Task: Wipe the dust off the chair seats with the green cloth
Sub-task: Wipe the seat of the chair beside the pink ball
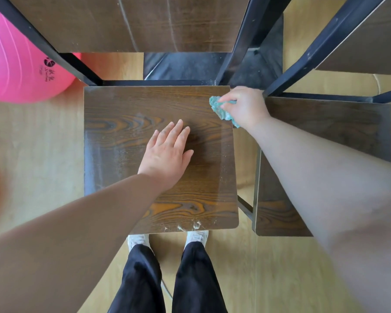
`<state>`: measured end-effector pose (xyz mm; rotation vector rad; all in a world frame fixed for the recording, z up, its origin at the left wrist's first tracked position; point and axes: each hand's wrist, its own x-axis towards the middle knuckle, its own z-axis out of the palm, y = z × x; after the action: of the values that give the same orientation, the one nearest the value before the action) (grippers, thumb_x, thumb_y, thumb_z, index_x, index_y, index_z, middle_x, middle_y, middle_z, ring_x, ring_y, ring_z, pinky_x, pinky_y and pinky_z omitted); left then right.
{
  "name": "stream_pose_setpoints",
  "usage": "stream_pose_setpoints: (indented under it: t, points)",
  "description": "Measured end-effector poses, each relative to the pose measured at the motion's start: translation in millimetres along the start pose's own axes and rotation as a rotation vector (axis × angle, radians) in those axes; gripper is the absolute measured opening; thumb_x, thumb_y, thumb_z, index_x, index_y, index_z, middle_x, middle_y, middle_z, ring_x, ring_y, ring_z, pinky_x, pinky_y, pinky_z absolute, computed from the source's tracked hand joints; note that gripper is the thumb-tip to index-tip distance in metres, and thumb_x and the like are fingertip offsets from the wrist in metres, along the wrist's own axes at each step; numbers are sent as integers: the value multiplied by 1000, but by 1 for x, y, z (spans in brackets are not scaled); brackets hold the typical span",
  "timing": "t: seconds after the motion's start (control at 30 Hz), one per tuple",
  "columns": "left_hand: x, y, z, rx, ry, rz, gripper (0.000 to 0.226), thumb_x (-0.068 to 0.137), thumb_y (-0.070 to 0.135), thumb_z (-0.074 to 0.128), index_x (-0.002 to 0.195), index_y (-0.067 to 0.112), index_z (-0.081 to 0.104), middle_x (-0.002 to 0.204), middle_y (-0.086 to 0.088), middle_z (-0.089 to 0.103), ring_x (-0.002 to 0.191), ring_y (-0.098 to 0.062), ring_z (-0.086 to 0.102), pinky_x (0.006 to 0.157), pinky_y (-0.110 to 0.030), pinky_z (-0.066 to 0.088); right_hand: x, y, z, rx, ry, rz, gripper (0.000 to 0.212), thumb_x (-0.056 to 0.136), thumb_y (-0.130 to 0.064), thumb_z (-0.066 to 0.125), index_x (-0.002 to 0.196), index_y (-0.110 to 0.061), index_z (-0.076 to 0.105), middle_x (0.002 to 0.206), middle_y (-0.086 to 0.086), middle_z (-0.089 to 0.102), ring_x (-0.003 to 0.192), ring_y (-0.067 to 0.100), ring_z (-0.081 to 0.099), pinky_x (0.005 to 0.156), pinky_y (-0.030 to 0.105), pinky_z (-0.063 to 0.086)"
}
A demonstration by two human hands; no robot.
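A dark wood-grain chair seat (127, 123) fills the middle of the view, with pale dust along its left side and crumbs at its front edge. My left hand (167, 154) lies flat on the seat's middle, fingers spread, holding nothing. My right hand (244, 107) grips the bunched green cloth (219, 109) at the seat's back right corner. A second wooden chair seat (325, 132) stands to the right, partly hidden by my right forearm.
Black metal chair frames (237, 41) and wooden backrests (131, 21) rise at the top. A pink exercise ball (16, 64) sits at the left. My legs and white shoes (196, 237) stand just before the seat on the light wood floor.
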<state>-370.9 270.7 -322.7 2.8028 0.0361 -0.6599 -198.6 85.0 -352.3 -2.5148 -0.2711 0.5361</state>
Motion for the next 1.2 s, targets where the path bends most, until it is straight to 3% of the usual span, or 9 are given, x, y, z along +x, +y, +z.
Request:
stream_pose_setpoints:
  t: [0.17, 0.67, 1.03, 1.2]
  points:
    - [-13, 7, 1, -2, 5, 1, 59, 105, 43, 27, 157, 19, 16, 166, 0, 8, 153, -18, 3, 124, -43, 7, -49, 9, 6, 53, -76, -2, 16, 88, -20, 71, 103, -21, 77, 109, -4, 66, 99, 16, 61, 87, 29, 53]
    - [-79, 35, 42, -22, -3, 27, 58, 105, 42, 30, 157, 17, 20, 166, 0, 12, 153, -19, 6, 124, -44, 9, -212, 43, 48, 54, -173, -26, 14, 83, -8, 72, 95, -12, 79, 99, 0, 71, 84, 15, 64, 79, 21, 50]
    - [-119, 20, 56, 27, -21, 24, 58, 105, 44, 24, 157, 18, 18, 166, 0, 10, 153, -19, 3, 124, -44, 8, -285, 49, 74, 93, -95, 20, 19, 82, 1, 70, 94, -12, 79, 95, -3, 70, 86, 15, 65, 83, 30, 54]
    - [-131, 6, 57, 69, -51, 30, 58, 105, 43, 22, 157, 18, 15, 166, 0, 7, 153, -19, 2, 124, -44, 7, -293, 33, 77, 207, 48, 238, 17, 86, -7, 69, 98, -14, 77, 94, -8, 66, 86, 6, 61, 80, 14, 47]
